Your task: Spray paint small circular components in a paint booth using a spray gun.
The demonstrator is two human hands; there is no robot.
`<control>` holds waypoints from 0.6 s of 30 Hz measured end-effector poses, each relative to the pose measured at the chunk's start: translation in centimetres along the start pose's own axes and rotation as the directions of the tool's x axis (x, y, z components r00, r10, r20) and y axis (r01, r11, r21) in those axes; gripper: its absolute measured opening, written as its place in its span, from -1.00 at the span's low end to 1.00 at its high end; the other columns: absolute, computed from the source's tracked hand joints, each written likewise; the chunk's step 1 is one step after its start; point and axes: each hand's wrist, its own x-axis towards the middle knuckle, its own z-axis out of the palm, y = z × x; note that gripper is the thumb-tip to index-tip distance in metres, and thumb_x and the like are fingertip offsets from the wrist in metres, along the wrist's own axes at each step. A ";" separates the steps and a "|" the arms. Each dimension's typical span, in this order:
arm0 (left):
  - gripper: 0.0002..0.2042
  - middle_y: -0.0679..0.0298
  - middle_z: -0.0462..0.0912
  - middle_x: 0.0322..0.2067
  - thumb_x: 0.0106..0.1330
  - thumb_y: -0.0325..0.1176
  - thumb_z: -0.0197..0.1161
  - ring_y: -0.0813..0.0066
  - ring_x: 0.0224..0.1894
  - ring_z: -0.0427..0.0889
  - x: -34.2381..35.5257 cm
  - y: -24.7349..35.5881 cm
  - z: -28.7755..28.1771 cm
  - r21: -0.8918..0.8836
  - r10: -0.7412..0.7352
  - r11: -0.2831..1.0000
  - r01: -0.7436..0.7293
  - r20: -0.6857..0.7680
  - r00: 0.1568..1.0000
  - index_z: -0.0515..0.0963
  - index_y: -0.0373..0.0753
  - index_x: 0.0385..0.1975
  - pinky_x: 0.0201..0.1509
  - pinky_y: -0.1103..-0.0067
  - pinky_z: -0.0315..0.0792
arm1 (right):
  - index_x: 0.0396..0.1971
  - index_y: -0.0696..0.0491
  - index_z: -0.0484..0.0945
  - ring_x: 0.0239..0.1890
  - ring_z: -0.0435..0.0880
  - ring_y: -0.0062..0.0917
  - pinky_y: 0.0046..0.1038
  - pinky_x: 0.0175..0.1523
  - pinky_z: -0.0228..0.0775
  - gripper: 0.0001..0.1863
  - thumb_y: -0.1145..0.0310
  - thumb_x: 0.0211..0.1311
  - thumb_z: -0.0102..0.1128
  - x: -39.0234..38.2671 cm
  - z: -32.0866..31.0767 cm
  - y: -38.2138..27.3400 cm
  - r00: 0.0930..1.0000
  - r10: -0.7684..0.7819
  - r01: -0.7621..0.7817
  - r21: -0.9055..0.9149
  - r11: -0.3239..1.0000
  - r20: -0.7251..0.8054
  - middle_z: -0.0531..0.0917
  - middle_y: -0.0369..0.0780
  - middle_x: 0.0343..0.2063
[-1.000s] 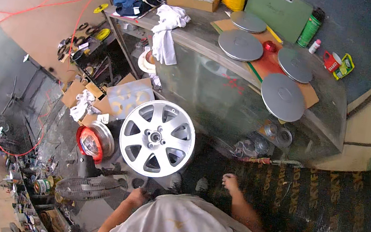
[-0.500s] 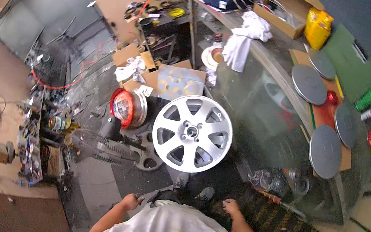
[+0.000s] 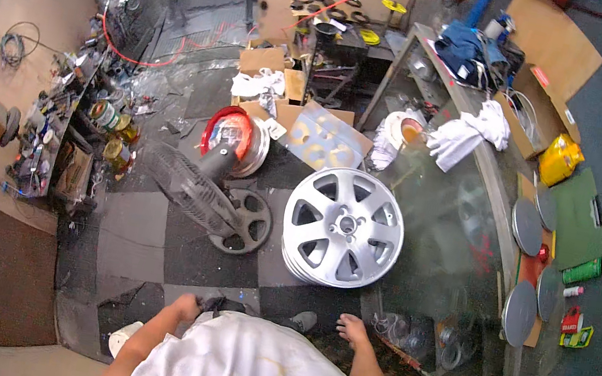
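A silver alloy wheel rim (image 3: pixel 368 240) with broad spokes stands face up in front of me, its side wall showing at the near left. Both of my hands are nearer to me than the rim and apart from it. My left hand (image 3: pixel 187 306) hangs by my left side with its fingers curled; whatever may be inside is hidden. My right hand (image 3: pixel 351 330) is just below the rim's near edge, fingers loosely apart and holding nothing.
A dark pedestal fan (image 3: pixel 192 189) stands left of the rim, near a red-edged wheel (image 3: pixel 259 144). To the right runs a long bench (image 3: pixel 503 207) with grey discs (image 3: pixel 519 313) and a white cloth (image 3: pixel 473 134). A cluttered shelf (image 3: pixel 56 137) lines the left wall.
My view has turned, so the rim and the bench appear farther right. The rim's side now shows. My left hand has shifted left in view, and my right hand's fingers have loosened.
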 end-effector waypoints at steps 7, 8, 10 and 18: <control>-0.81 0.04 0.75 -0.37 0.27 -0.28 0.34 0.24 -0.33 0.71 -2.4 -7.4 -3.2 -0.342 -0.040 0.940 -0.002 -0.115 0.993 0.72 -0.26 -0.28 -0.15 0.34 0.54 | 0.24 0.05 0.48 -0.05 0.64 -0.49 -0.39 0.01 0.51 -0.47 0.04 0.42 0.18 -3.7 20.7 -7.4 0.930 -0.015 0.148 -0.335 0.930 0.368 0.67 -0.25 0.03; -0.81 0.04 0.75 -0.37 0.27 -0.28 0.34 0.24 -0.33 0.71 -2.6 -9.8 -3.4 -0.347 -0.040 0.938 -0.003 -0.117 0.992 0.72 -0.26 -0.28 -0.15 0.34 0.54 | 0.28 0.06 0.46 -0.03 0.63 -0.48 -0.39 0.03 0.51 -0.43 0.02 0.41 0.19 -4.9 24.3 -8.7 0.894 -0.027 0.208 -0.360 0.909 0.446 0.66 -0.25 0.04; -0.80 0.08 0.74 -0.45 0.27 -0.26 0.35 0.33 -0.40 0.71 -2.4 -16.2 -1.6 -0.553 -0.138 0.832 0.046 -0.126 0.982 0.72 -0.28 -0.34 -0.22 0.38 0.54 | 0.24 0.09 0.50 0.02 0.63 -0.48 -0.40 0.03 0.51 -0.37 -0.09 0.39 0.20 -5.5 31.0 -9.8 0.782 -0.066 0.330 -0.322 0.888 0.619 0.65 -0.20 0.05; -0.74 0.19 0.70 -0.55 0.38 -0.26 0.25 0.41 -0.51 0.64 -8.8 -36.4 1.2 -0.698 -0.437 0.703 0.134 -0.276 0.856 0.68 -0.31 -0.47 -0.35 0.45 0.49 | 0.11 0.16 0.62 0.03 0.54 -0.61 -0.43 0.21 0.34 -0.38 -0.12 0.46 0.07 -11.8 48.1 -20.8 0.322 0.378 0.501 -0.495 0.710 0.868 0.70 -0.26 -0.01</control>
